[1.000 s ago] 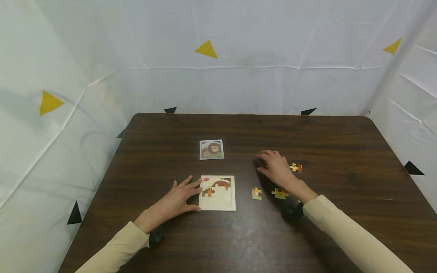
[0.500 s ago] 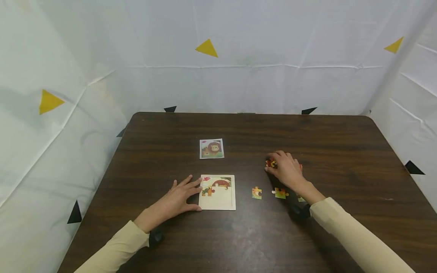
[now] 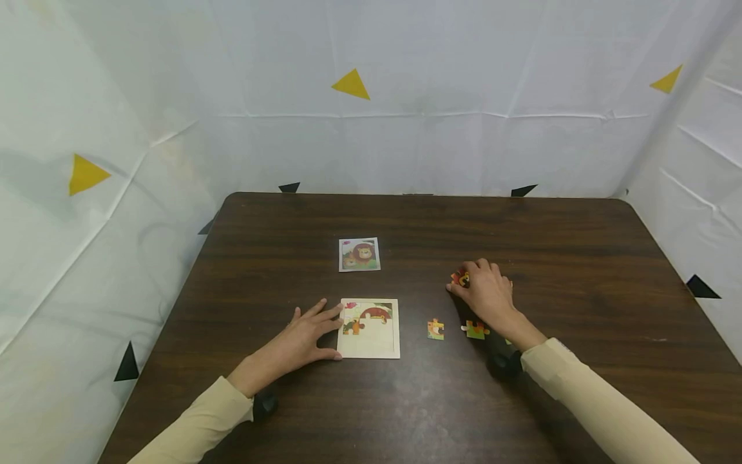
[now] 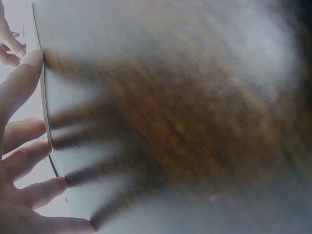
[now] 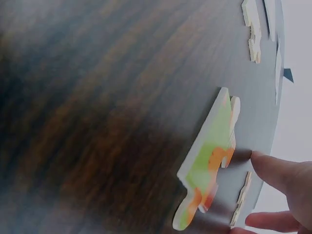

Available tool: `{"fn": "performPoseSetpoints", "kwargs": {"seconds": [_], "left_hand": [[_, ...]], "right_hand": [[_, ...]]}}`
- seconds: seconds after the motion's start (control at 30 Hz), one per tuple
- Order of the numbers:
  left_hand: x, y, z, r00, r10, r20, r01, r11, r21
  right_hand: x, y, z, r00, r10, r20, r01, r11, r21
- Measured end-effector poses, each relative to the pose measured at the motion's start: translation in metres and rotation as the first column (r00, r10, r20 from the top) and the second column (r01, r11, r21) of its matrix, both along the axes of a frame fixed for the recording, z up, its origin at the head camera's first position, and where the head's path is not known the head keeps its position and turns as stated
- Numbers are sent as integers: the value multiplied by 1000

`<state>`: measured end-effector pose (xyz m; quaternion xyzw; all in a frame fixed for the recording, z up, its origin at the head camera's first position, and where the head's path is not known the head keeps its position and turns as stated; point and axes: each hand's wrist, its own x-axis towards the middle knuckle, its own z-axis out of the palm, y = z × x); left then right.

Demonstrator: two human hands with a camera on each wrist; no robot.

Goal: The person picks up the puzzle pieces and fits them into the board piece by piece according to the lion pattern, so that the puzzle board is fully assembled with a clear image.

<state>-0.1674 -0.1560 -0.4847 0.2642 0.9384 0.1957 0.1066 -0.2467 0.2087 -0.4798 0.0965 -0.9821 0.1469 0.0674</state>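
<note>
My left hand (image 3: pixel 304 338) lies with spread fingers along the left edge of a pale square puzzle board (image 3: pixel 371 345). In the left wrist view, its thumb and some fingertips touch the board's rim. Several fitted pieces fill the board's upper part and left side. Over on the right, my right hand (image 3: pixel 489 296) hovers low over a red and orange puzzle piece (image 3: pixel 460 279). The right wrist view has this piece (image 5: pixel 241 199) flat on the table, between thumb and fingers. One fingertip is at its lower end; the thumb tip stands slightly apart from it.
Loose pieces lie near the right hand: a yellow-green one (image 3: pixel 436 329), a green and orange one (image 3: pixel 476 330), and others mostly hidden by the hand and wrist. A lion picture card (image 3: pixel 359 254) lies behind the board on the dark wooden table (image 3: pixel 278 245).
My right hand has shifted rightward, uncovering the red and orange piece, and its thumb has since spread slightly outward. The left hand and board have stayed put.
</note>
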Motion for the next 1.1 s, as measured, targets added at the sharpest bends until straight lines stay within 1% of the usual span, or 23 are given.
{"fn": "performPoseSetpoints", "kwargs": {"seconds": [0.1,0.3,0.43,0.8,1.03,1.1], "left_hand": [[0,0,-1,1000,1,1,-1,1000,2],[0,0,-1,1000,-5,0,5,1000,4],[0,0,-1,1000,-3,-7,3,1000,-4],[0,0,-2,1000,2,-4,-2,1000,-12],[0,0,-2,1000,8,-1,-8,1000,-21],[0,0,-2,1000,10,-2,-10,1000,-24]], "right_hand": [[-1,-1,-2,999,35,-14,-35,999,-11],[-4,0,-3,988,153,-33,-155,986,-62],[-5,1,-3,980,197,-29,-199,978,-70],[-6,2,-6,969,245,-40,-248,962,-111],[-6,3,-6,967,252,-30,-254,957,-138],[-7,3,-5,965,257,-43,-261,954,-147]]}}
